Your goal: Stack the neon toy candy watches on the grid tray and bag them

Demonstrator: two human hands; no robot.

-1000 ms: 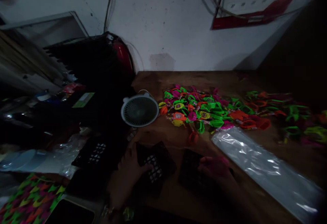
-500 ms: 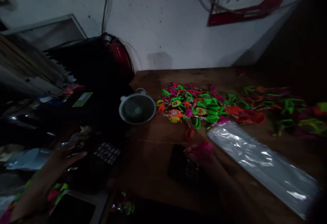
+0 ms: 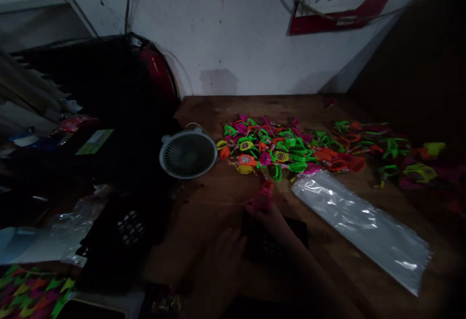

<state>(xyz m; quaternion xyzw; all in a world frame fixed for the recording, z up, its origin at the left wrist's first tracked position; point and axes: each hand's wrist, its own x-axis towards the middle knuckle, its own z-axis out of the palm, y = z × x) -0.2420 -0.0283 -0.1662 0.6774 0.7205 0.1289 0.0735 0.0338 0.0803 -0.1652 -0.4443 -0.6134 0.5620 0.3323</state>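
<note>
The scene is dim. My right hand [image 3: 267, 214] reaches forward over a black grid tray [image 3: 276, 243] on the wooden table [image 3: 225, 197], fingers closed on a pink toy watch [image 3: 262, 197]. An orange toy watch [image 3: 269, 186] lies just beyond its fingertips. My left hand [image 3: 222, 256] rests low at the tray's left edge, its fingers loosely apart with nothing visible in them. A pile of bright green, pink, orange and yellow toy watches [image 3: 276, 146] spreads across the table behind.
A small white round fan [image 3: 188, 154] lies left of the pile. A long clear plastic bag [image 3: 360, 222] lies at the right. Another black grid tray [image 3: 127, 229] and dark clutter fill the left side. More watches [image 3: 393, 156] lie far right.
My left hand came back from the left clutter to the tray's left edge. My right hand moved forward with the pink watch toward the orange one. The view shifted slightly right.
</note>
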